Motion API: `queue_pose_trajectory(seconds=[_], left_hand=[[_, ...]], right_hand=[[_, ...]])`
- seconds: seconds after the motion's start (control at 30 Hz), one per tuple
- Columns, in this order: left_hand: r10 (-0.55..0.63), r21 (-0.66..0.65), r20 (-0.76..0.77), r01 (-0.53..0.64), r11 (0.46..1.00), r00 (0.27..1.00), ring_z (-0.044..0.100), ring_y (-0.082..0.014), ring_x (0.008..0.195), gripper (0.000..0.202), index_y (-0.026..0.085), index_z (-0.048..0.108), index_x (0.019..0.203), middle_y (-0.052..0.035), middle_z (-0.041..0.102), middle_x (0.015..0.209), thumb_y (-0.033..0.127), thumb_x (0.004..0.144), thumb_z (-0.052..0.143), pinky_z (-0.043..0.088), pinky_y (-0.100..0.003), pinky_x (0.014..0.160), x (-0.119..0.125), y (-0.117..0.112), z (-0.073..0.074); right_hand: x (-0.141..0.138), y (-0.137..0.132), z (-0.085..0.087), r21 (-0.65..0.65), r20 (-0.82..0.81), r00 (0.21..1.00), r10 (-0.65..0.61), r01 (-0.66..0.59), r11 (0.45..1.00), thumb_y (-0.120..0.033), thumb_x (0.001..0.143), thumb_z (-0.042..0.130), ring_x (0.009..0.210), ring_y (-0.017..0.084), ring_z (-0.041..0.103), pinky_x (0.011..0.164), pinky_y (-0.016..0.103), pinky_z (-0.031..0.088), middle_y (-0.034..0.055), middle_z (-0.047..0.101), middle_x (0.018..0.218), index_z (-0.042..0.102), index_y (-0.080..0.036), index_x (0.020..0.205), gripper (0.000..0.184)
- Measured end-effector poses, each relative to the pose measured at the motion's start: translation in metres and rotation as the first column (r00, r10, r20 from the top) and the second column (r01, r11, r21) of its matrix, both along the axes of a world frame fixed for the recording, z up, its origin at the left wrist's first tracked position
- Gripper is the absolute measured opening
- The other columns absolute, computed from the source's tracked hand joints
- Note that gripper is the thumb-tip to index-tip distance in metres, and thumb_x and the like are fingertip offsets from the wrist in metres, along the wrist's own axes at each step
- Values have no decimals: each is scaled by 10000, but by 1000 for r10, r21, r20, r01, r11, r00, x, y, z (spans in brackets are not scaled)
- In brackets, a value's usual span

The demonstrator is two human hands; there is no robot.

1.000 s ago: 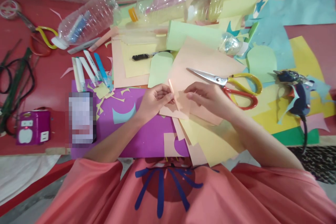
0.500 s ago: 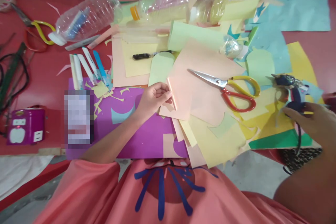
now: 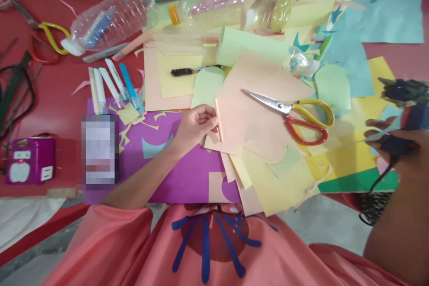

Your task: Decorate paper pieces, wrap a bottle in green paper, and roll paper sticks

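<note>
My left hand (image 3: 203, 121) is closed in a pinch on a narrow peach paper strip (image 3: 219, 120), rolled or folded, held upright over peach paper sheets (image 3: 258, 76). At the right edge, my right hand (image 3: 392, 138) is wrapped round what looks like a dark blue glue gun (image 3: 417, 117) with a black cord, partly out of view and blurred. A thin pale strand trails left from its fingers. Between the hands lie scissors (image 3: 284, 108) with one yellow and one red handle, blades partly spread, touched by neither hand.
Clear plastic bottles (image 3: 114, 18) lie along the back. Several markers (image 3: 107, 82), a blurred-out phone (image 3: 100, 149) and a purple box (image 3: 31, 161) are at left. Purple card (image 3: 187, 178), yellow-green sheets and paper scraps cover the front. A second pair of scissors (image 3: 50, 38) lies far left.
My right hand has moved right and slightly up with the glue gun, partly leaving the view. My left hand keeps its pinch on the paper strip, almost unmoved.
</note>
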State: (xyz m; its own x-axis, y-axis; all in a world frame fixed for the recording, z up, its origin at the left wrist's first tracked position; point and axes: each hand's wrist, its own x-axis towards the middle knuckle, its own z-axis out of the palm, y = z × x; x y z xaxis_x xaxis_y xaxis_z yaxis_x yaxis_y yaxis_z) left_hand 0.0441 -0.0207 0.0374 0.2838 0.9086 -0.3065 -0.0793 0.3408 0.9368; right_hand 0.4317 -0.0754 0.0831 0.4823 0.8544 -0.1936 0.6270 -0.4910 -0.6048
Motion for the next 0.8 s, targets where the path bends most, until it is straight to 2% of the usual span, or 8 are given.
queue_pose_trajectory(seconds=[0.07,0.1,0.17,0.33,0.43,0.5,0.63,0.8], left_hand=[[-9,10,-9,9,1000,1000,564,-64,534,224,171,564,709,40,583,622,314,659,729,520,-195,546,-1,0,-1],[-12,13,-19,13,1000,1000,561,-64,531,214,173,564,711,39,584,622,314,664,717,518,-196,543,-1,1,-1],[-14,14,-45,15,1000,999,555,-64,518,202,177,558,712,42,583,613,315,667,698,510,-199,533,-2,1,-2],[-8,3,-73,8,1000,997,552,-61,506,177,175,549,712,51,569,596,292,672,676,486,-197,532,-3,2,-2],[-7,-2,-81,7,1000,997,547,-66,496,183,172,554,709,51,565,579,282,666,693,472,-203,524,-5,3,-1],[-5,-7,-87,4,1000,996,544,-70,492,208,172,561,705,50,567,570,290,649,723,463,-205,514,-5,4,0],[-16,7,-106,17,1000,994,544,-78,496,238,171,572,714,47,569,576,317,638,743,451,-214,511,-6,5,-2],[-35,46,-154,43,998,987,530,-81,500,195,174,565,721,44,552,588,313,673,692,433,-223,510,-6,5,-5]], right_hand=[[-25,7,7,-175,-389,874,-290,239,955,-245,542,636,422,109,409,432,351,294,64,558,608,564,-247,556,73],[-37,10,10,-226,-481,791,-378,304,925,-205,528,629,427,103,401,423,326,259,56,544,599,563,-244,569,87],[-60,15,14,-258,-492,737,-464,385,886,-211,546,610,404,111,396,407,299,203,43,487,506,554,-233,555,61],[-97,31,8,-199,-734,657,-171,33,980,-373,594,626,299,81,318,360,259,113,10,501,442,616,-221,707,190],[-115,44,-5,-64,-862,506,40,-187,980,-361,606,661,309,70,384,321,249,178,-5,588,591,619,-208,763,224],[-127,51,-15,-23,-904,415,101,-284,959,-332,632,673,364,80,465,322,244,239,-4,623,690,633,-197,806,224],[-147,52,-33,93,-899,380,220,-325,941,-240,687,656,390,78,493,390,245,326,-17,603,614,629,-173,769,110],[-151,43,-41,162,-878,374,299,-355,921,-263,752,653,376,64,447,410,239,318,-36,539,525,638,-162,738,103]])
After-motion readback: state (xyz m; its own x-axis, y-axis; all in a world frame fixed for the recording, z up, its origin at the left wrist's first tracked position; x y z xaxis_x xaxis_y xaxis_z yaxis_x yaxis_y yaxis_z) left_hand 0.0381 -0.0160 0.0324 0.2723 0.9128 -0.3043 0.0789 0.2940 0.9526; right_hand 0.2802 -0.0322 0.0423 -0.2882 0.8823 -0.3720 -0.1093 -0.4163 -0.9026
